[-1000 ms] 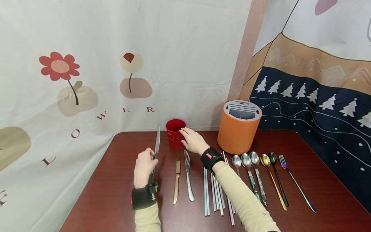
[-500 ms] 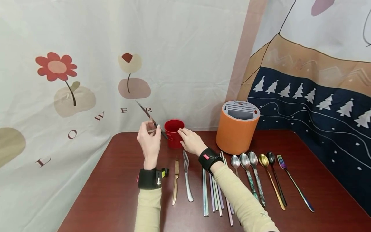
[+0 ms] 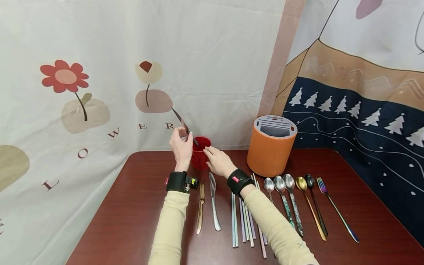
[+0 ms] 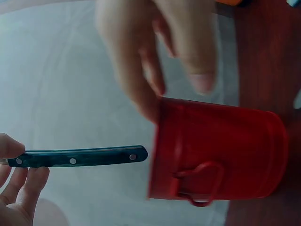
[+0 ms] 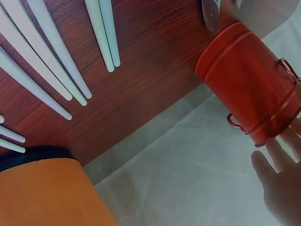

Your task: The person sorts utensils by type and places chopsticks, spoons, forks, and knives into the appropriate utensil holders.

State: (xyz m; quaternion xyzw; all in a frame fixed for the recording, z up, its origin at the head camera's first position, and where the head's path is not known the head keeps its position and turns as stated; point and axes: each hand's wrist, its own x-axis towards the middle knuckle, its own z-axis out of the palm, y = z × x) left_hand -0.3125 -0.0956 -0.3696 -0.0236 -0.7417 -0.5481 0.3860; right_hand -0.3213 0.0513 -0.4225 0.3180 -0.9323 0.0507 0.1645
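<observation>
My left hand (image 3: 182, 148) pinches a steak knife (image 3: 180, 118) between thumb and fingertips. Its blade points up and to the left, while the riveted dark teal handle (image 4: 94, 157) slants down to the mouth of a small red bucket (image 3: 198, 161). In the left wrist view, the handle's butt end is right beside the bucket's rim. The bucket stands upright near the table's back edge, with small loop handles on its sides. My right hand (image 3: 218, 161) rests its extended fingertips at the rim on the right side.
A gold knife (image 3: 200, 209) and a silver knife (image 3: 214, 202) lie in front of the bucket. Several chopsticks (image 3: 234, 221), several spoons (image 3: 288, 202) and a rainbow fork (image 3: 338, 209) lie to the right. Behind them stands an orange utensil holder (image 3: 272, 154) with a slotted grey top.
My left hand has lifted the steak knife from low on the left, tipped its blade leftward, and carried it up and right to the bucket. The right hand has stayed at the rim.
</observation>
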